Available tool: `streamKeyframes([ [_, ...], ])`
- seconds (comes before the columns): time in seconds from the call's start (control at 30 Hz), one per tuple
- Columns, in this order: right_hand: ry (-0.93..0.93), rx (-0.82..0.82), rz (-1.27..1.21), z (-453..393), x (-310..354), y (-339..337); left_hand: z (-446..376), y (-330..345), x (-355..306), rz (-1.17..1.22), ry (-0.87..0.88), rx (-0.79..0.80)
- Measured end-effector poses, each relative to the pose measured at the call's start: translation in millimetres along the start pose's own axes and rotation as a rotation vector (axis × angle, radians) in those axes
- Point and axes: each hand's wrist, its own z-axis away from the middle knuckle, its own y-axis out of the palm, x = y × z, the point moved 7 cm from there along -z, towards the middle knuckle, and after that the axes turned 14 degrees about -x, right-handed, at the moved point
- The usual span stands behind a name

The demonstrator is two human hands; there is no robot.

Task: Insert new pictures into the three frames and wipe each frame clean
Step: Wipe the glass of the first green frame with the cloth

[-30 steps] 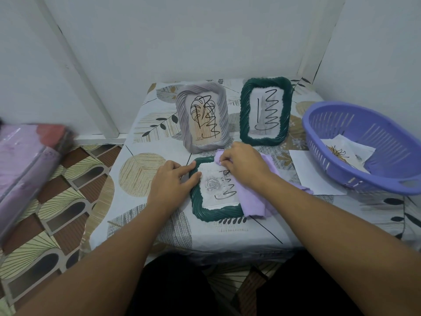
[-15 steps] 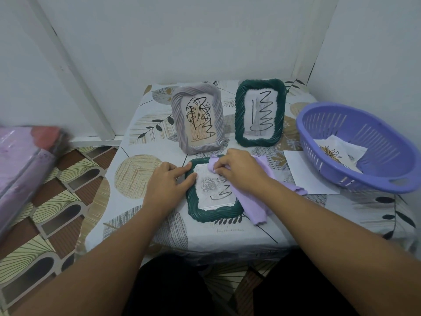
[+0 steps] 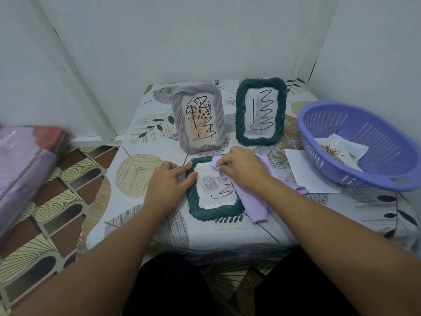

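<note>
A dark green frame (image 3: 213, 212) lies flat on the table in front of me, holding a rose picture with black scribbles on the glass. My right hand (image 3: 242, 171) grips a lilac cloth (image 3: 254, 201) and presses it on the frame's upper part. My left hand (image 3: 169, 179) rests on the frame's left edge with its fingers extended. Behind stand a grey frame (image 3: 197, 117) with a leaf drawing and a second green frame (image 3: 260, 111), both scribbled on.
A purple basket (image 3: 373, 176) at the right holds loose pictures (image 3: 339, 150). A white sheet (image 3: 306, 173) lies beside it on the patterned tablecloth (image 3: 136, 174). White walls close the back and right. A purple bundle (image 3: 25, 169) sits on the tiled floor at left.
My right hand has slid the cloth up and left over the glass, towards the frame's top left corner. The left hand stays on the frame's left edge.
</note>
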Motion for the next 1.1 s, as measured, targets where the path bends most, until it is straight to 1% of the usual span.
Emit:
streamKeyframes([
  [0.07,0.004,-0.013,0.015,-2,3,1,0,0,0,-0.005,0.0,-0.001],
  [0.23,-0.041,0.04,0.009,8,3,0,0,-1,-2,-0.001,0.007,-0.005],
  [0.4,-0.003,-0.006,0.027,1,6,-1,0,-1,-2,-0.022,0.016,-0.001],
  [0.5,-0.024,0.031,0.027,7,8,2,0,-1,-1,-0.018,0.015,-0.008],
  [0.63,-0.024,0.032,0.081,6,-2,-6,0,0,-1,-0.015,0.015,0.001],
  [0.77,-0.045,0.041,0.145,8,3,-5,0,0,0,-0.012,0.004,-0.004],
  [0.9,0.001,0.091,0.142,8,-2,-7,0,0,0,-0.003,0.01,-0.006],
  [1.03,0.039,0.037,0.143,4,0,-10,-1,1,0,-0.01,0.015,-0.002],
  [1.1,0.038,0.047,0.16,6,3,-9,-1,0,1,-0.011,0.016,-0.003],
])
